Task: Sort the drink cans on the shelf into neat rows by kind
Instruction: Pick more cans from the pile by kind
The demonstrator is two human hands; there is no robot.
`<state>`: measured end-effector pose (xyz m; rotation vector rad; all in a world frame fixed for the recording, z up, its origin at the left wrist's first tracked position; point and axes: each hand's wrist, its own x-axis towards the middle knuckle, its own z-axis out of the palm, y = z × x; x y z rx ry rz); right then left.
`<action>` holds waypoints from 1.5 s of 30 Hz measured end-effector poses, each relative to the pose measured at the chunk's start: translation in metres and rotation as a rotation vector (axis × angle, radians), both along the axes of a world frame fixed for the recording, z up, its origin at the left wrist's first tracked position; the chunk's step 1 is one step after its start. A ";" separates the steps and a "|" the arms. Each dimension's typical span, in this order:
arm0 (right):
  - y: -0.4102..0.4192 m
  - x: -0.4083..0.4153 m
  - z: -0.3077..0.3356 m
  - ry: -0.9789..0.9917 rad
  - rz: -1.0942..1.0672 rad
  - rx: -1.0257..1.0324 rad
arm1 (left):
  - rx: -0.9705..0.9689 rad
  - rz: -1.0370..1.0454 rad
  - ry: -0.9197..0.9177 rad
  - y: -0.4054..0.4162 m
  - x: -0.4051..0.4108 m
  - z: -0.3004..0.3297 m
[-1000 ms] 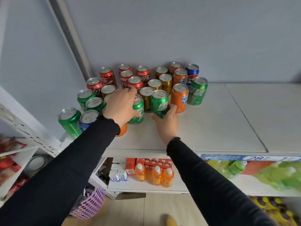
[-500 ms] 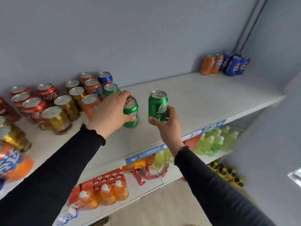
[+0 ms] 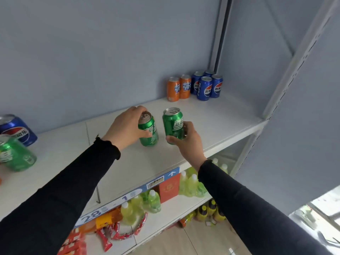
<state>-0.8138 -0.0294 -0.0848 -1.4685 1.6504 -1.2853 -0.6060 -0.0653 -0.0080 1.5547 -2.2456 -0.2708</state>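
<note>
L hand clamps one green Sprite can, R hand clamps another Sprite can; Pepsi cans w/ orange Fanta cans at shelf back; price strip reads "28".

A single head-worn wide-angle view looks forward and down along the white shelf from its front edge, angled toward its right rear corner. The shelf lies within arm's reach; lower shelves and floor fill the bottom of the frame.
</note>
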 end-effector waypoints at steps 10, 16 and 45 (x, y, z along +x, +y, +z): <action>-0.151 0.001 -0.006 -0.078 0.109 0.030 | 0.010 0.058 -0.094 -0.128 -0.025 -0.001; -0.221 0.019 -0.011 -0.141 0.104 0.040 | 0.040 0.104 -0.091 -0.189 -0.019 -0.009; -0.222 -0.017 -0.012 0.135 0.368 -0.133 | -0.068 0.394 -0.062 -0.162 -0.032 -0.017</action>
